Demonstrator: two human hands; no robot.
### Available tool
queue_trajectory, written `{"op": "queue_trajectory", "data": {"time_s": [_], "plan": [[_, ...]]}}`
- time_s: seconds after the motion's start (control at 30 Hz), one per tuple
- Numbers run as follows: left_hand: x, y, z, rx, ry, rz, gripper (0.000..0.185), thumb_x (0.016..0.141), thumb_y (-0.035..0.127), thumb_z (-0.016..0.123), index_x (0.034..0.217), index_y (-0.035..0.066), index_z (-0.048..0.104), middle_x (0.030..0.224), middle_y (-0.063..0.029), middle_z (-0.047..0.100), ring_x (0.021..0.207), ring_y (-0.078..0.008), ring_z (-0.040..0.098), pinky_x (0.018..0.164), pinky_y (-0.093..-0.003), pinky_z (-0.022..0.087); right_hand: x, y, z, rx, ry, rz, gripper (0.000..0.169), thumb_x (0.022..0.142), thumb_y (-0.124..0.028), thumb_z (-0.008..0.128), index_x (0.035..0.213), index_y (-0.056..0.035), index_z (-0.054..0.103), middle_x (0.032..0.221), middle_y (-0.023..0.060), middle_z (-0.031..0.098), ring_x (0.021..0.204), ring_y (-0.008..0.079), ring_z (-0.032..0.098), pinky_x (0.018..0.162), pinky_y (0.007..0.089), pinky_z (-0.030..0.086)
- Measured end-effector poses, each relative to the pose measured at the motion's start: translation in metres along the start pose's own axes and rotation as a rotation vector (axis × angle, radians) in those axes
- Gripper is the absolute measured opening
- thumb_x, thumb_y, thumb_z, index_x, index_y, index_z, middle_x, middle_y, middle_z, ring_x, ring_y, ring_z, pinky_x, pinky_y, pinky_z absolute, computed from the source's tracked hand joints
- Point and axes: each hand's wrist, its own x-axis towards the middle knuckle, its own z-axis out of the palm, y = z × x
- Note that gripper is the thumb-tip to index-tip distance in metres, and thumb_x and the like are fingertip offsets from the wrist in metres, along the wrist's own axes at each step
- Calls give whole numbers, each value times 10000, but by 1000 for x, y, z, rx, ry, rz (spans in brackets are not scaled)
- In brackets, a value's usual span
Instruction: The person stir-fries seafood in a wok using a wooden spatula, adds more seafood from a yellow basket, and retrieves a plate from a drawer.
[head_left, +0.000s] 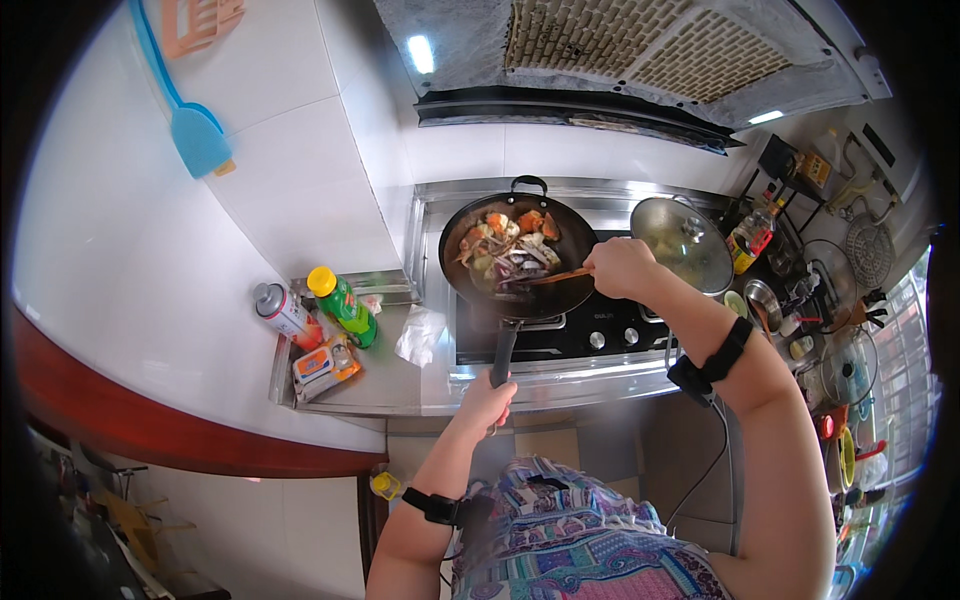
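Note:
A dark wok (574, 225) stands on the left burner of a black gas hob (525, 341), its long handle (504, 352) pointing towards me. My left hand (484, 405) is closed around the end of that handle. From the right, my right hand (619, 266) grips a wooden spatula (561, 277), whose far end is down among the food. The food (510, 247) is a mix of orange-and-white pieces, perhaps crab, with pale strips and some purple bits. The spatula's tip is hidden in it.
A glass-lidded pan (679, 247) sits right of the wok. Further right are sauce bottles (752, 232), a metal bowl (763, 300) and several lids. On the left counter lie a crumpled tissue (420, 335), a green bottle (346, 311), a spray can (289, 319) and a wipes pack (326, 369). A range hood (465, 71) overhangs.

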Motion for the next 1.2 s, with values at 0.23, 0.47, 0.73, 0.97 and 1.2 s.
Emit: {"op": "queue_trajectory", "data": {"time_s": [0.23,0.47,0.73,0.97,1.2], "plan": [[0,-2,-2,-1,16,-19,287,865,146,612,1107,48,494,704,-24,516,454,-93,461,389,-251,369,-30,35,-61,33,5,16,232,800,-198,573,954,-202,746,925,87,710,912,275,669,793,403,535],[3,-2,-1,2,-1,-6,282,859,149,617,1099,57,502,703,-21,515,444,-93,455,382,-247,360,0,26,7,409,72,-10,270,826,-212,541,1016,-206,732,967,142,694,938,329,652,860,419,516],[-1,1,0,-15,6,-7,271,862,142,612,1088,46,496,715,-26,519,447,-94,456,380,-247,363,-40,44,-28,188,7,-46,255,797,-199,561,974,-189,744,924,113,705,899,310,662,813,415,529],[0,0,-1,2,4,-7,285,857,121,603,1104,37,488,727,-28,521,454,-94,461,385,-251,370,-37,27,-68,42,-48,-159,220,744,-187,595,903,-159,745,876,81,713,873,268,678,745,389,538],[2,-1,-1,5,-7,-4,303,856,120,607,1119,34,483,728,-28,517,458,-92,461,390,-251,371,5,5,-5,-7,-41,-14,273,748,-181,582,973,-197,736,958,90,710,932,293,672,798,417,536]]}}
